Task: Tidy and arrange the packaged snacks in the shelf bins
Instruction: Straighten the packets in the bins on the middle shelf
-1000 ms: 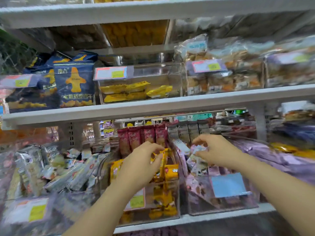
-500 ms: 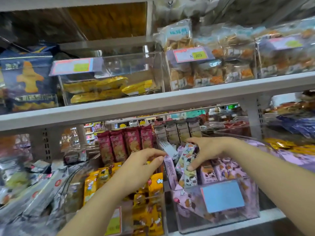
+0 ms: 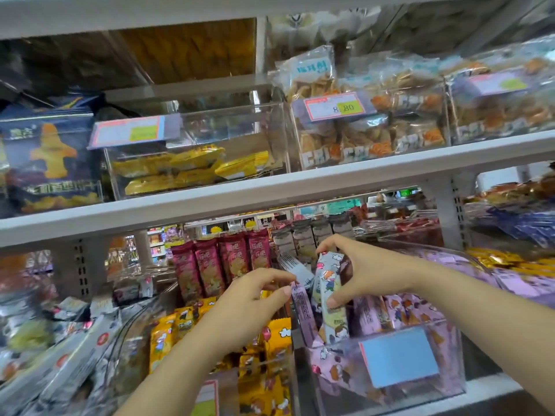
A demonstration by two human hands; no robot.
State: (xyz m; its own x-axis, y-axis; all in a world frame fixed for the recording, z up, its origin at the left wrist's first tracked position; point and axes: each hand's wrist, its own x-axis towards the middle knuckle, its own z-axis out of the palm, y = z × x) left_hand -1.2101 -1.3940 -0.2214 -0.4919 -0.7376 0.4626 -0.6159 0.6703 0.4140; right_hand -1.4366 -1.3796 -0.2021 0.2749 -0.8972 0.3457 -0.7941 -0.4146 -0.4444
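Both hands work at the clear plastic bin (image 3: 387, 382) with the blank blue label (image 3: 398, 357) on the lower shelf. Right hand (image 3: 365, 270) is closed on a tall pale snack packet with cartoon figures (image 3: 330, 291): its fingers (image 3: 326, 244) curl over the top edge and the thumb presses on the front lower down. This packet stands upright at the left end of the bin, among pink packets with a brown pattern (image 3: 399, 310). Left hand (image 3: 252, 298) pinches with thumb and fingertips the top of a narrow purple packet (image 3: 303, 313), which leans just beside the pale one, at the left wall of the bin. Yellow packets (image 3: 270, 349) fill the next bin to the left, under the left wrist. Behind them stands a row of dark red packets (image 3: 222, 262). On the white shelf (image 3: 270, 187) above, another clear bin (image 3: 198, 151) holds flat golden packets (image 3: 177, 169).
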